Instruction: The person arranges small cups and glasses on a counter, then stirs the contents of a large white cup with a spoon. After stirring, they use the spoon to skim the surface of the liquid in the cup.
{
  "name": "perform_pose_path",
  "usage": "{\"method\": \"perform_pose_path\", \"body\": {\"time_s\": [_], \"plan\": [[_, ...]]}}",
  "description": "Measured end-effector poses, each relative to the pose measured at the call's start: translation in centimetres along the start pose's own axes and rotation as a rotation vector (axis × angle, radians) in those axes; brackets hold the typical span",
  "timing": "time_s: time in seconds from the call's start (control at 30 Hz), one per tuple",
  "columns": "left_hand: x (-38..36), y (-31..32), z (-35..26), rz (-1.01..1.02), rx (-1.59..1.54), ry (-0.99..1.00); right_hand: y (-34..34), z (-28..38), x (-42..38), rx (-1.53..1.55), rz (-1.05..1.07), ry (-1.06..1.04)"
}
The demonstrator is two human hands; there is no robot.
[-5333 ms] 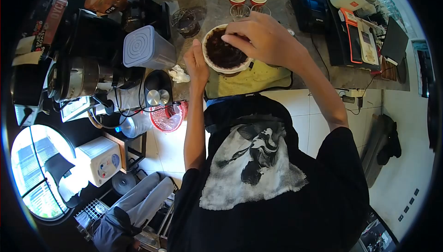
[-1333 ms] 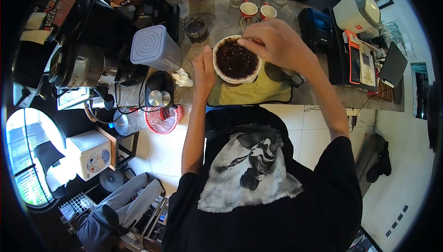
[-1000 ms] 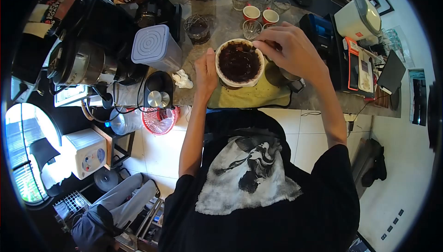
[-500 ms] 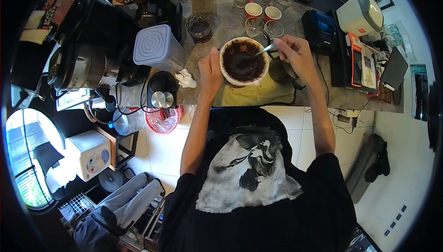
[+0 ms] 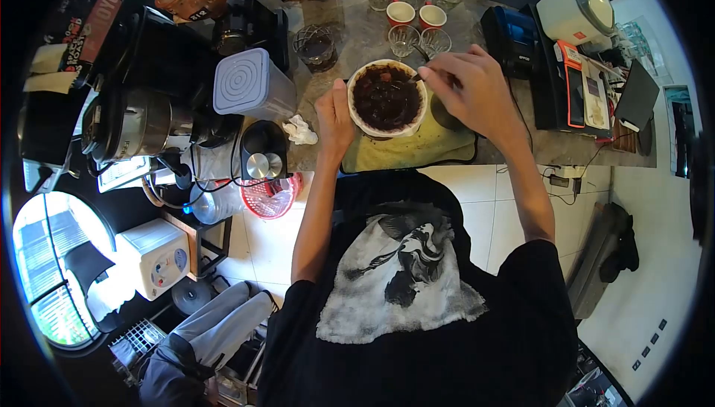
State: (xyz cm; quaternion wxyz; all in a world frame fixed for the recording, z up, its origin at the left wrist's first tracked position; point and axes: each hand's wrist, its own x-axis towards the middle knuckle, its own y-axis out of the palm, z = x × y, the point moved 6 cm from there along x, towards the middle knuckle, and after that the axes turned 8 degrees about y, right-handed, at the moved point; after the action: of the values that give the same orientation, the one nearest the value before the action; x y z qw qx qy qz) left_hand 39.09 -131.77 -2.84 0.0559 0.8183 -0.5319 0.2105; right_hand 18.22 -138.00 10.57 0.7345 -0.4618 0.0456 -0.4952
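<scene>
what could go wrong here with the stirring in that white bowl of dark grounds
1. The bowl is full of dark wet grounds nearly to its rim, so the spoon in the right hand could slop some onto the yellow cloth.
2. The left hand only touches one side of the bowl; a hard push might tip it.
3. Small glasses and red cups stand close behind, so the right hand could knock them.

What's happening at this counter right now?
A person stands at a cluttered counter. The left hand rests against the side of a white filter full of dark wet coffee grounds, which sits over a yellow cloth. The right hand holds a spoon with its tip at the grounds' edge. Small glasses and red cups stand behind.
</scene>
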Motion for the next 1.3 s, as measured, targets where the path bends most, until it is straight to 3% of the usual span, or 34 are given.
{"method": "perform_pose_path", "body": {"time_s": [0.17, 0.23, 0.43, 0.67, 0.97, 1.03, 1.07, 1.13, 1.3], "plan": [[0.1, -0.7, 0.2, -0.003, 0.042, 0.008, 3.1, -0.9, -0.3, -0.062, 0.106, 0.018], [0.1, -0.9, 0.4, -0.01, 0.039, 0.001, 4.4, -3.6, -0.3, 0.267, 0.165, 0.268], [0.2, -1.8, 0.2, -0.044, 0.041, 0.005, 7.2, -6.8, -0.7, 0.721, 0.212, 0.496], [0.2, -2.1, 0.0, -0.051, 0.055, 0.009, 6.7, -7.4, -0.8, 0.99, 0.157, 0.552], [0.1, -2.1, 0.0, -0.043, 0.088, 0.017, 3.2, -3.7, -0.6, 0.794, 0.16, 0.371], [0.1, -2.0, 0.4, -0.048, 0.076, 0.013, 1.9, -1.8, -0.8, 0.51, 0.097, 0.245], [0.0, -2.0, 0.5, -0.047, 0.067, 0.009, 1.7, -1.2, -0.8, 0.511, 0.099, 0.244], [0.1, -2.1, 0.3, -0.037, 0.085, 0.013, 1.3, 1.4, -0.9, 0.236, 0.12, -0.079], [0.3, -1.3, -0.8, -0.022, 0.035, -0.004, 3.1, 2.0, -1.4, 0.192, 0.173, -0.132]]}}
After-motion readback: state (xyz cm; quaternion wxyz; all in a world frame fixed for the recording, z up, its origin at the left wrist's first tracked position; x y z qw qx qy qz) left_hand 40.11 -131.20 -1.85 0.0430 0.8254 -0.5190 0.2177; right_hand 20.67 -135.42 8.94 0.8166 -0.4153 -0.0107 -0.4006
